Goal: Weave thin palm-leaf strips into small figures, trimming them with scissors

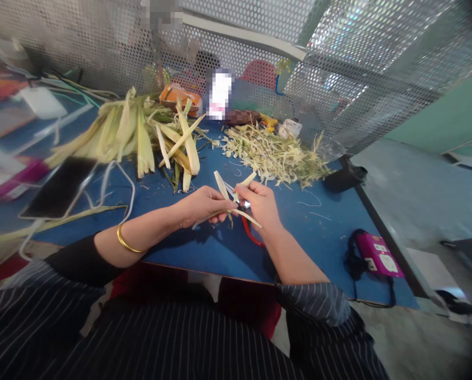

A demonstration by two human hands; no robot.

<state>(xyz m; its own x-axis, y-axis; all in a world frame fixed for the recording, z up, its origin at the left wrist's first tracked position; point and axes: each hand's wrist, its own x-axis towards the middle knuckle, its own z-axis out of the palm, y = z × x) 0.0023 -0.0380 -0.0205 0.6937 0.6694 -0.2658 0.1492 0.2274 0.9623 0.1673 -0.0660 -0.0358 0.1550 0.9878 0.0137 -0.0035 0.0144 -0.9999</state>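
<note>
My left hand (pixel 204 206) is closed on a pale yellow leaf strip (pixel 221 184) just above the blue table (pixel 318 232). My right hand (pixel 261 203) is closed on red-handled scissors (pixel 249 232), whose blades meet the strip between the two hands. Further thin strips stick out from both hands. Behind them lies a heap of long pale green leaves (pixel 136 132), and to the right a pile of cut leaf scraps (pixel 275 153).
A dark phone (pixel 59 187) with a white cable lies at the left. A pink device (pixel 376 254) with a black cord sits near the right table edge. A perforated metal screen (pixel 338 79) closes off the back. An orange packet (pixel 180 97) lies by it.
</note>
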